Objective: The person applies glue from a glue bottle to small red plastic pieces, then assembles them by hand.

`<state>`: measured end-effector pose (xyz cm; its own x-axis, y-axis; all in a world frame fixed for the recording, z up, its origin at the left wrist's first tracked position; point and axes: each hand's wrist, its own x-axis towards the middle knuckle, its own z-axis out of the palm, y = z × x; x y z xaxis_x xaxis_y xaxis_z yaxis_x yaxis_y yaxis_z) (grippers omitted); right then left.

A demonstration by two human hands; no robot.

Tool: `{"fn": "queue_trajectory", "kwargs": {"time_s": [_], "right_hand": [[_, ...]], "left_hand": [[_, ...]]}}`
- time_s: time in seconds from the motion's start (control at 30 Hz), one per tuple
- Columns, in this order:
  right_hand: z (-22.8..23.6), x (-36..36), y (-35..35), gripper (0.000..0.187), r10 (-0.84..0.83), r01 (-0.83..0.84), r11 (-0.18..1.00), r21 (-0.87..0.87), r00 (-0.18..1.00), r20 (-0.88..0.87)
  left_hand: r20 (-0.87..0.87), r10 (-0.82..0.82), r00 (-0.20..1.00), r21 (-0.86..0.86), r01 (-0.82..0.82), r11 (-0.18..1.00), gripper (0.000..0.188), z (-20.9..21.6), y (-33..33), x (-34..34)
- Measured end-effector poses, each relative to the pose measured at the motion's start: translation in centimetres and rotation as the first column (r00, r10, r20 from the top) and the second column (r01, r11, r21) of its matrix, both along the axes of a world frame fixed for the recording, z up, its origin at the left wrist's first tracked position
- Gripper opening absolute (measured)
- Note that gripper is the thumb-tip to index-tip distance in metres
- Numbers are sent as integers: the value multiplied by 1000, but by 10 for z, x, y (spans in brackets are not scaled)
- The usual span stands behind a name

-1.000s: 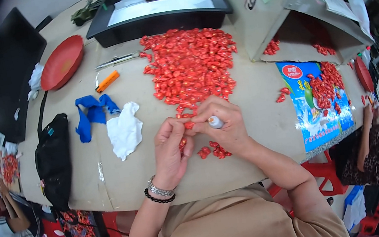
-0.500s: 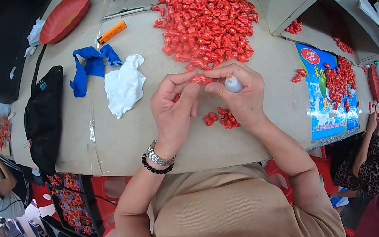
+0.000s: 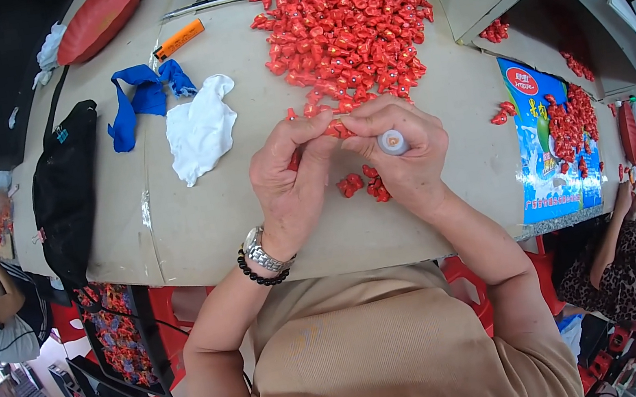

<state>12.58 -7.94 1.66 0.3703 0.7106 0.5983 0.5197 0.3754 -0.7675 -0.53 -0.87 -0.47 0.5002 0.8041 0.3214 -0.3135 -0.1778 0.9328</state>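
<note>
My left hand (image 3: 294, 173) is closed, its thumb and forefinger pinching a small shiny red plastic piece (image 3: 338, 128). More red shows under its curled fingers. From the other side, the thumb and forefinger of my right hand (image 3: 406, 152) grip the same piece. A small whitish squeeze bottle (image 3: 393, 142) is tucked in my right hand, its narrow tip pointing up. Just beyond both hands lies a big heap of similar red pieces (image 3: 346, 30). A few loose red pieces (image 3: 365, 183) rest on the table between my wrists.
Left on the table (image 3: 201, 240) lie a white cloth (image 3: 201, 130), blue cloth (image 3: 139, 102), orange lighter-shaped object (image 3: 179, 39), black pouch (image 3: 71, 194) and red dish (image 3: 101, 21). Right are a blue printed sheet (image 3: 546, 181) with red pieces and a grey shelf box (image 3: 486, 1). People work at both sides.
The view has shifted slightly, so the table things sit a little higher. The squeeze bottle has tilted, its tip now facing up more directly. Both hands still pinch the red piece.
</note>
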Motion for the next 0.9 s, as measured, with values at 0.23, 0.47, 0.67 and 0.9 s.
{"fn": "queue_trajectory", "kwargs": {"time_s": [0.23, 0.47, 0.67, 0.9], "right_hand": [[5, 0, -2, 24, -39, 39, 999, -20, 999, 3], [20, 9, 0, 14, -147, 117, 985, -126, 953, -265], [56, 61, -19, 14, -306, 147, 908, -392, 872, -382], [32, 116, -86, 12, -570, 420, 633, -650, 821, -24]], "left_hand": [[-30, 14, 999, 12, -14, 1000, 14, 2, 0, 3], [64, -150, 987, -300, 162, 940, 53, 18, 4, 9], [319, -326, 890, -529, 452, 718, 52, 7, 23, 0], [617, -230, 753, -670, 656, 349, 47, 5, 24, 1]]}}
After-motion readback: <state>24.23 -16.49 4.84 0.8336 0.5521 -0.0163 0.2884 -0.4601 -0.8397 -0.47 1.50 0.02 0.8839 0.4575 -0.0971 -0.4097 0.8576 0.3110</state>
